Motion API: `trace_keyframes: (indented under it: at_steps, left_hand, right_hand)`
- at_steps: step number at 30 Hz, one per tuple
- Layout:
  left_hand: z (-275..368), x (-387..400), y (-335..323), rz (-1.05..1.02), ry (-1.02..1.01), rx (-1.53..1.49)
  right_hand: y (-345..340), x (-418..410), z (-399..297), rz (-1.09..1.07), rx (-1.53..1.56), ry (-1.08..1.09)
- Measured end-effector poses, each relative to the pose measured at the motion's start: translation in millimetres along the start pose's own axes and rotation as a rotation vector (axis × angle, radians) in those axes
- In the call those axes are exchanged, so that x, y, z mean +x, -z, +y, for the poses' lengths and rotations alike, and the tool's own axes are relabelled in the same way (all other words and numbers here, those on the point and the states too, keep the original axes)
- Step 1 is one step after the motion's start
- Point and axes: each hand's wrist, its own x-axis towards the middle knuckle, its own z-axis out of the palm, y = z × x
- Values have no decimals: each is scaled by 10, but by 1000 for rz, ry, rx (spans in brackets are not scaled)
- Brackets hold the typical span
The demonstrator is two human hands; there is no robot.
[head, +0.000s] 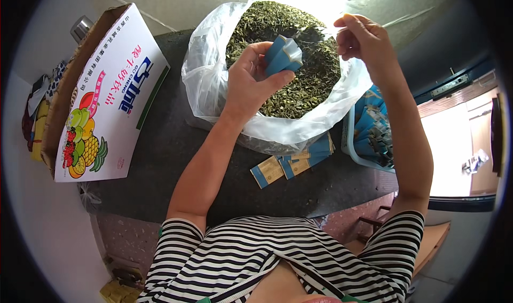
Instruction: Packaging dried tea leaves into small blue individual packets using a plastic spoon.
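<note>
My left hand [251, 72] grips a small blue packet [276, 62] with a pale lining, its mouth open, above dried green leaves [296, 90]. The leaves fill a large clear plastic bag [212, 58] whose edge is folded outward. At the bag's far right rim, the fingers of my right hand [360, 36] are pinched around a shiny spoon [326, 32]. Glare and leaves hide much of the spoon. Several flat blue and tan packets [296, 161] lie on the dark table in front of the bag.
A light blue plastic basket [348, 137] with many blue packets [370, 127] stands under my right forearm. On the left, a white printed carton [116, 102] with fruit pictures leans at an angle. A metal cup [81, 28] is behind it. The dark table [224, 187] has a curved front edge.
</note>
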Motion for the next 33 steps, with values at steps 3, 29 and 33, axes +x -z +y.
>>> trace_keyframes:
  at_steps: [3, 29, 33]
  left_hand:
    - [-9, 8, -33, 12, -17, 51]
    - [-29, -22, -9, 6, -44, 59]
    - [3, -36, 0, -16, -24, 2]
  right_hand:
    - [58, -88, -86, 9, -16, 27]
    - [-402, -31, 43, 143, -684, 505]
    - [-695, 164, 474, -32, -957, 444]
